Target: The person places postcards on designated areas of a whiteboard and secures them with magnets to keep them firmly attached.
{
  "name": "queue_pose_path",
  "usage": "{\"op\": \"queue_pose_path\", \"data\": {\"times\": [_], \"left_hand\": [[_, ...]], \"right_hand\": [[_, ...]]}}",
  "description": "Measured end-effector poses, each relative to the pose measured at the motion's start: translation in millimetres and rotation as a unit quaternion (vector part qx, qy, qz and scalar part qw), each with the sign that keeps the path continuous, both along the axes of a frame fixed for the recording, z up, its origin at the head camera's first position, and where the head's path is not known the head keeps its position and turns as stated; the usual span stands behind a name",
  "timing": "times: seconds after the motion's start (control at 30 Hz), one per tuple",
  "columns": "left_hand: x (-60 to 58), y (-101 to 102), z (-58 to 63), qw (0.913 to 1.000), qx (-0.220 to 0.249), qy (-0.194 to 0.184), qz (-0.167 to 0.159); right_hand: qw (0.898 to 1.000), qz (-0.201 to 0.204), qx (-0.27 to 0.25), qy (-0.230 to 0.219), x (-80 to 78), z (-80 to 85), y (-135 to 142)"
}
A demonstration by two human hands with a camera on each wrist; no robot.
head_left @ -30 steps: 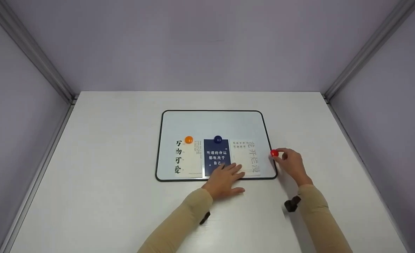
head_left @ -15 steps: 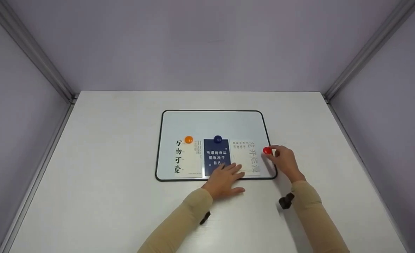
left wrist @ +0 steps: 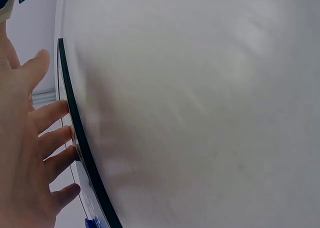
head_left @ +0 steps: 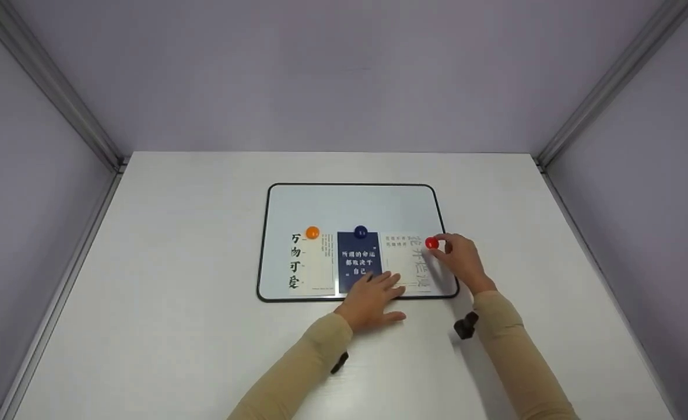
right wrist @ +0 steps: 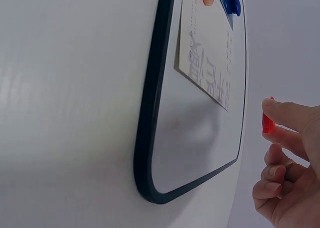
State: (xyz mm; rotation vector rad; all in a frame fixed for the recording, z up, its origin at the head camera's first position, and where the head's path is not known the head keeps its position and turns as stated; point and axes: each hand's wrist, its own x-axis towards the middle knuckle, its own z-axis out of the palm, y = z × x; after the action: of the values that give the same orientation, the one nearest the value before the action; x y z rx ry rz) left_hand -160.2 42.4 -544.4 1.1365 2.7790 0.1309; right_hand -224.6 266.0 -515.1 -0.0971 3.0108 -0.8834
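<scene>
A whiteboard [head_left: 350, 207] with a black rim lies on the white table. Three printed cards sit side by side along its near half. An orange magnet [head_left: 312, 233] is on the left cream card [head_left: 318, 271], and a dark blue magnet [head_left: 361, 232] is at the top of the navy card [head_left: 358, 245]. My left hand [head_left: 372, 300] rests with fingers spread over the navy card's lower end and the right card [head_left: 399, 256]. Between thumb and fingertips, my right hand [head_left: 465, 261] pinches a red magnet [head_left: 431, 242] [right wrist: 268, 119], apart from the board, over the right card's upper right corner.
The white table [head_left: 169, 262] extends around the board on every side. Pale walls [head_left: 344, 76] enclose it at the back and both sides, with metal profiles [head_left: 58, 76] at the corners. Small black devices [head_left: 466, 325] are worn at the wrists.
My right hand has moved left and away from me, carrying the red magnet from the board's right rim to above the right card. The left hand has stayed in place.
</scene>
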Motion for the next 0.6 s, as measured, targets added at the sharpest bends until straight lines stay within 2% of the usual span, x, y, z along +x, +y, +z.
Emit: {"op": "queue_pose_path", "data": {"times": [0.47,0.6], "left_hand": [[0.6,0,2.2,0.9999,0.003,-0.010,0.006],[0.8,0,2.0,1.0000,-0.002,-0.005,0.003]], "right_hand": [[0.999,0.032,0.010,0.003,-12.5,2.2,-18],[0.999,0.044,0.013,0.023,-14.2,3.6,-21]]}}
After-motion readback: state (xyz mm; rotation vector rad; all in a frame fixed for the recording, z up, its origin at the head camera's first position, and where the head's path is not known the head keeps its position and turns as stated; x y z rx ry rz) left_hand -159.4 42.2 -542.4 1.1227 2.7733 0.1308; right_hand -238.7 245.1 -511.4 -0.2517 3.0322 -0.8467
